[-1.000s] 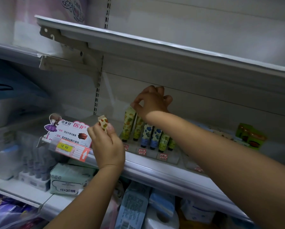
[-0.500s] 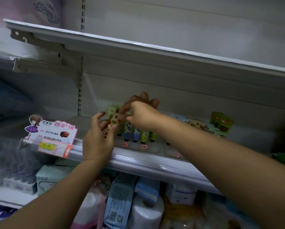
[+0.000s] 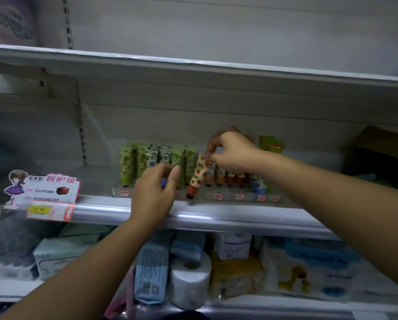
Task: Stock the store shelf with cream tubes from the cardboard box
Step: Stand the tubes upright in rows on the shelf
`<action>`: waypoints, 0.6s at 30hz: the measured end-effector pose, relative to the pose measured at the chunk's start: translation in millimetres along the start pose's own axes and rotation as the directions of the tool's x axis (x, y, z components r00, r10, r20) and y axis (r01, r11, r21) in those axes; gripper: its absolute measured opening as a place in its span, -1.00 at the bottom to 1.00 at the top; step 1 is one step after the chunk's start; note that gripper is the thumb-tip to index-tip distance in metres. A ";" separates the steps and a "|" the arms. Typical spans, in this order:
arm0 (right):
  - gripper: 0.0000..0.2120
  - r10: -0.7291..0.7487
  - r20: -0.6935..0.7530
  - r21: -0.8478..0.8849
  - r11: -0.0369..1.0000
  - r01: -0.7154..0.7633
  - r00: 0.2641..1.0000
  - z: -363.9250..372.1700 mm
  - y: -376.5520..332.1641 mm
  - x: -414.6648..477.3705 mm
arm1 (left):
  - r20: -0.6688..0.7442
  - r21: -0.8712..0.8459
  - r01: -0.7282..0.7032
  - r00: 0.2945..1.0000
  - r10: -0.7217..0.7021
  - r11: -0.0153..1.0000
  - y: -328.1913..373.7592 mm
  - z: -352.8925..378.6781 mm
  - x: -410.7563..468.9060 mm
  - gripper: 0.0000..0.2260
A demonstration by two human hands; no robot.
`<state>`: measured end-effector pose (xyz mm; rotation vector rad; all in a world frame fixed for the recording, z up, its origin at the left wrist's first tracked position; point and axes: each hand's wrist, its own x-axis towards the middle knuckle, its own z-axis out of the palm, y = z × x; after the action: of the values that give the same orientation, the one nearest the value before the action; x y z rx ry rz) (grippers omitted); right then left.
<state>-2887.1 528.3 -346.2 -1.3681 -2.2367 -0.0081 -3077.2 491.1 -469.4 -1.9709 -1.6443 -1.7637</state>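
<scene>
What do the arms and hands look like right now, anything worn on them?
Both are bare. The left hand and right hand wear no gloves, and no ring shows. The left forearm and right forearm carry no sleeve, watch or bracelet as far as the frame reaches.

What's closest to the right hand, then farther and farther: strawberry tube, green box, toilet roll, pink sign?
1. strawberry tube: pinched by the right hand.
2. green box: just right of it.
3. toilet roll: lower shelf.
4. pink sign: far left.
</scene>
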 end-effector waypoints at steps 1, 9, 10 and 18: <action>-0.91 0.028 0.002 -0.014 1.000 -0.028 1.000 -9.0 10.0 -3.2 | 0.001 0.012 -0.007 1.000 0.007 1.000 4.0 6.9 0.7 -0.69; -0.84 0.169 -0.072 -0.134 0.975 -0.178 0.983 -56.4 63.7 -8.3 | -0.010 0.009 0.140 0.990 -0.139 0.990 30.6 66.0 11.7 -0.58; -0.84 0.205 -0.094 -0.180 0.959 -0.219 0.974 -57.4 65.3 -5.3 | -0.001 0.022 0.147 0.989 -0.147 0.989 30.3 68.8 11.5 -0.57; -0.84 0.192 -0.176 -0.366 0.898 -0.246 0.965 -28.8 77.3 17.2 | 0.024 0.055 0.118 0.993 -0.120 0.991 23.7 69.8 12.7 -0.57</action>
<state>-2816.8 572.9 -333.5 -1.7634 -2.0229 -0.4731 -3014.5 531.8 -471.4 -1.9201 -1.8334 -1.7182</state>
